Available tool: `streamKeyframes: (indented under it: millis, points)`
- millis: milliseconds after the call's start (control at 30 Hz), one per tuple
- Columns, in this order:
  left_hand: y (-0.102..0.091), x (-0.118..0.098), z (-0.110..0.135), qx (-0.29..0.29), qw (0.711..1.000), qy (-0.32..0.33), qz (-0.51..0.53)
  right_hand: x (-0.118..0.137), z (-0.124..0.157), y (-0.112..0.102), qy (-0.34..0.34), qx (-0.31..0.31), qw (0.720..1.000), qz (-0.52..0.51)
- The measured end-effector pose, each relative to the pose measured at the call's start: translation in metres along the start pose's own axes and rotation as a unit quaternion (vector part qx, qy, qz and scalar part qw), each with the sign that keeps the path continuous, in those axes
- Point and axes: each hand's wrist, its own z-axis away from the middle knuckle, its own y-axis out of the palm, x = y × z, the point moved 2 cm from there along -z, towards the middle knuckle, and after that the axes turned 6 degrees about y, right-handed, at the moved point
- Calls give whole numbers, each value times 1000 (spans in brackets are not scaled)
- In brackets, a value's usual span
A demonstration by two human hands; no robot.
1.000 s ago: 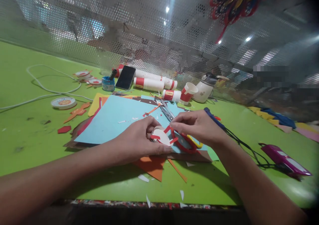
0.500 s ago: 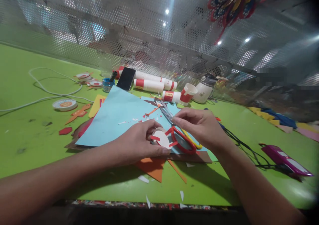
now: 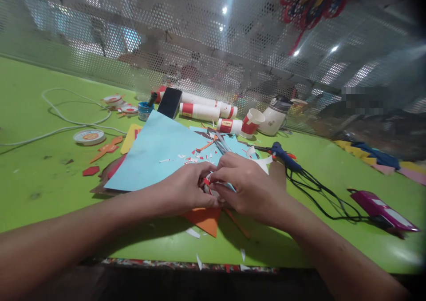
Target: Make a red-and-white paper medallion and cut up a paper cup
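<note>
My left hand (image 3: 191,185) is closed around a small round white paper cup base (image 3: 213,190) with red paper strips on it. My right hand (image 3: 244,183) reaches over the same cup base, its thumb and fingertips closed at a red strip (image 3: 207,182). Both hands cover most of the piece. Scissors (image 3: 223,144) lie beyond my right hand, blades showing and handles hidden behind it. Under the hands is a light blue sheet (image 3: 156,152) with red and white paper scraps. An orange sheet (image 3: 204,221) sticks out below.
A blue glue gun (image 3: 285,156) with a black cord lies at right, near a purple device (image 3: 382,210). Behind are a phone (image 3: 169,102), paper cups (image 3: 199,112), a kettle-like white bottle (image 3: 274,116) and a blue jar (image 3: 145,110). A white cable (image 3: 66,125) loops at left.
My right hand has left the scissors and moved left and down onto the cup base. The scissors' handles are now covered, and the glue gun has come into fuller view.
</note>
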Motion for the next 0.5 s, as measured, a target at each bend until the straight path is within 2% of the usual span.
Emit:
streamKeyframes:
  millis: [200, 367, 500]
  points:
    - [0, -2, -1, -2, 996, -42, 75, 4, -2, 6, 0, -16, 998, 67]
    - [-2, -1, -1, -14, 973, -88, 214, 0, 0, 3, 18, -45, 997, 55]
    - [-2, 2, -1, -19, 959, -103, 264, -1, 2, 0, 34, -57, 995, 78]
